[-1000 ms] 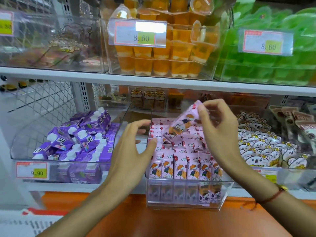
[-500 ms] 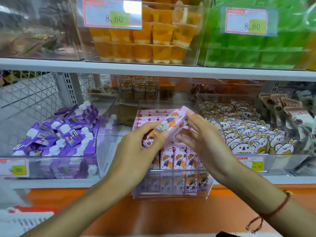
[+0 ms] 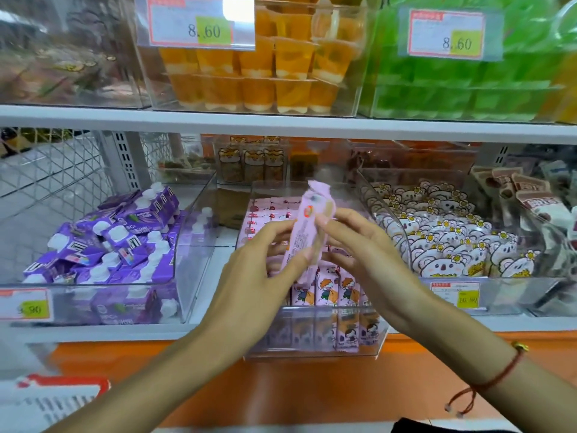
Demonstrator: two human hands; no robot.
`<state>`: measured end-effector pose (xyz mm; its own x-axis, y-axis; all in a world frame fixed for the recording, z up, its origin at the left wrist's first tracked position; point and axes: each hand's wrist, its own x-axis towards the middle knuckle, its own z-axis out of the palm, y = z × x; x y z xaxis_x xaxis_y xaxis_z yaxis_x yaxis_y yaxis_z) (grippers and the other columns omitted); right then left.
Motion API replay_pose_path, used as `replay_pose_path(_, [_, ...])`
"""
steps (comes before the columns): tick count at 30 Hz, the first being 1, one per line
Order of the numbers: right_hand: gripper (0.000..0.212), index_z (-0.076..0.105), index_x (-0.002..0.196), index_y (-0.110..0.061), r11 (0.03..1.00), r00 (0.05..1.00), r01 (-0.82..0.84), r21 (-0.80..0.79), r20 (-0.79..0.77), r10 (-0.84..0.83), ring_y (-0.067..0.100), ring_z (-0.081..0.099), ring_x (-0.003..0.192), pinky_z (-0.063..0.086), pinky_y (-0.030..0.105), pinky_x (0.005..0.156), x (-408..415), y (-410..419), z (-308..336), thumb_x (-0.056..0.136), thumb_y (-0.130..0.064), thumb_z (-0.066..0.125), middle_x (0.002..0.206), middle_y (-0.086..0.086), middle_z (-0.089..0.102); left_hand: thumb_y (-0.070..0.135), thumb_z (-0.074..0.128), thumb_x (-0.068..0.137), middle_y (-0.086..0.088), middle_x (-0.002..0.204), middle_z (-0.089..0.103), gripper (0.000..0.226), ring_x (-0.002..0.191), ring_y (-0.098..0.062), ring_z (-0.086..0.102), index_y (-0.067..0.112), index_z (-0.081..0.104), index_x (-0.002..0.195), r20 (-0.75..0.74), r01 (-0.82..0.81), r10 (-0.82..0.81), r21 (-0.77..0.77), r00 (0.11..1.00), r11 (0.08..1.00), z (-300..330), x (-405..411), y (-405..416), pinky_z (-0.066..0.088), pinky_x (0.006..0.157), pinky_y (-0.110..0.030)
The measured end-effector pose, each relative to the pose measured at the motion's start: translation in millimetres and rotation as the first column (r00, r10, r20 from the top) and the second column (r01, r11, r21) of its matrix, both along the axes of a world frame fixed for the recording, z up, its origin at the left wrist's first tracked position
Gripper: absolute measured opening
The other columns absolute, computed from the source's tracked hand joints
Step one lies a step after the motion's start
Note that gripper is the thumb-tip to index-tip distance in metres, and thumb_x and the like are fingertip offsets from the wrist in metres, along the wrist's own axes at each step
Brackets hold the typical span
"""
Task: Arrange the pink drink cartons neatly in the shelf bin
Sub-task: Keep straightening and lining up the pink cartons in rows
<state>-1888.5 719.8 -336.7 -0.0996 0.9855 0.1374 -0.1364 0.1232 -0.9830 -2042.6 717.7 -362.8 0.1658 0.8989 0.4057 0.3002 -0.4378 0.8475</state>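
A clear shelf bin (image 3: 312,348) in the middle of the lower shelf holds rows of pink drink cartons (image 3: 331,289) standing upright. Above the bin, one pink carton (image 3: 307,226) stands nearly upright, its narrow side toward me. My left hand (image 3: 259,276) grips its lower part with thumb and fingers. My right hand (image 3: 365,254) pinches its right edge from the other side. The hands hide the middle rows of the bin.
A clear bin of purple cartons (image 3: 109,245) stands to the left and a bin of white bear-print packs (image 3: 452,242) to the right. The upper shelf (image 3: 281,120) carries orange jelly cups (image 3: 265,73) and green packs (image 3: 468,79). An orange ledge (image 3: 312,389) runs below.
The lifted carton has turned from lying tilted across the bin to nearly upright. My left hand has taken hold of it, and both hands now hold it together.
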Motion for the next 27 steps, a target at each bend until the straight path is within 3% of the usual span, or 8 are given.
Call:
replay_pose_path(4, [0.026, 0.063, 0.116, -0.022, 0.996, 0.996, -0.062, -0.062, 0.063, 0.066, 0.012, 0.070, 0.094, 0.056, 0.020, 0.072, -1.5, -2.1, 0.0, 0.090, -0.021, 0.062, 0.102, -0.001, 0.074, 0.038, 0.062, 0.086, 0.003, 0.094, 0.075, 0.029, 0.078, -0.001, 0.069, 0.030, 0.060, 0.114, 0.249, 0.002, 0.074, -0.292, 0.966, 0.956, 7.3, -2.8, 4.2, 0.051, 0.062, -0.012])
replay_pose_path(6, [0.025, 0.064, 0.113, -0.020, 0.995, 0.996, -0.022, -0.099, 0.088, 0.030, 0.013, 0.070, 0.083, 0.055, 0.020, 0.066, -3.0, -1.9, -1.4, 0.089, -0.021, 0.064, 0.098, 0.004, 0.075, 0.045, 0.061, 0.086, -0.003, 0.096, 0.075, 0.034, 0.085, -0.013, 0.071, 0.027, 0.064, 0.115, 0.274, 0.027, 0.100, -0.423, 0.956, 0.906, 11.0, -5.6, 3.9, 0.054, 0.064, -0.017])
replay_pose_path(10, [0.024, 0.065, 0.111, -0.015, 0.990, 0.998, -0.011, -0.140, 0.067, 0.020, 0.009, 0.065, 0.066, 0.052, 0.016, 0.060, -4.4, -0.6, -2.2, 0.087, -0.020, 0.066, 0.089, 0.007, 0.074, 0.044, 0.060, 0.088, -0.001, 0.095, 0.075, 0.033, 0.073, -0.004, 0.065, 0.022, 0.069, 0.112, 0.306, 0.085, 0.079, -0.488, 0.949, 0.869, 12.8, -7.3, 2.4, 0.050, 0.056, -0.012])
replay_pose_path(15, [0.027, 0.063, 0.115, -0.015, 0.992, 0.998, -0.022, -0.122, 0.062, 0.030, 0.012, 0.063, 0.069, 0.054, 0.018, 0.062, -3.6, 1.1, -3.4, 0.088, -0.016, 0.065, 0.096, 0.014, 0.071, 0.038, 0.055, 0.092, 0.005, 0.094, 0.076, 0.031, 0.088, -0.003, 0.070, 0.022, 0.066, 0.118, 0.277, 0.129, -0.001, -0.445, 0.961, 0.886, 10.6, -9.9, 2.9, 0.053, 0.063, -0.011])
replay_pose_path(19, [0.025, 0.061, 0.115, -0.018, 0.989, 1.000, -0.017, -0.144, -0.006, 0.016, 0.011, 0.060, 0.064, 0.056, 0.021, 0.064, -2.8, 3.2, -3.3, 0.091, -0.018, 0.061, 0.089, 0.006, 0.067, 0.035, 0.049, 0.097, 0.003, 0.100, 0.075, 0.030, 0.102, -0.016, 0.067, 0.025, 0.066, 0.119, 0.186, 0.122, -0.048, -0.406, 0.981, 0.906, 9.1, -9.3, 4.2, 0.053, 0.092, -0.029])
replay_pose_path(22, [0.036, 0.057, 0.125, -0.010, 0.992, 0.999, 0.006, -0.128, 0.041, 0.000, 0.011, 0.058, 0.064, 0.053, 0.019, 0.063, -1.8, 3.4, -3.8, 0.090, -0.019, 0.062, 0.088, 0.011, 0.068, 0.027, 0.047, 0.098, 0.022, 0.089, 0.072, 0.025, 0.082, 0.008, 0.064, 0.034, 0.067, 0.112, 0.114, 0.139, -0.111, -0.284, 0.987, 0.949, 7.1, -7.5, 3.6, 0.049, 0.078, -0.010])
replay_pose_path(24, [0.037, 0.059, 0.123, -0.011, 0.997, 0.993, 0.060, -0.044, 0.107, -0.055, 0.011, 0.062, 0.067, 0.055, 0.019, 0.066, -1.3, 2.2, -3.1, 0.087, -0.018, 0.066, 0.095, 0.015, 0.070, 0.025, 0.052, 0.097, 0.026, 0.097, 0.066, 0.027, 0.083, 0.014, 0.059, 0.050, 0.059, 0.104, 0.012, 0.098, -0.097, -0.170, 0.995, 0.981, 5.2, -7.2, 3.4, 0.044, 0.078, -0.005])
replay_pose_path(27, [0.036, 0.063, 0.111, -0.014, 0.987, 0.981, 0.132, 0.088, 0.133, -0.143, 0.011, 0.069, 0.068, 0.054, 0.020, 0.064, -2.6, -1.6, -1.7, 0.078, -0.017, 0.076, 0.094, 0.004, 0.072, 0.039, 0.069, 0.084, 0.022, 0.116, 0.058, 0.038, 0.099, 0.000, 0.059, 0.052, 0.054, 0.116, -0.052, 0.026, -0.029, -0.068, 0.998, 0.997, 1.6, -5.0, 2.2, 0.051, 0.087, -0.028])
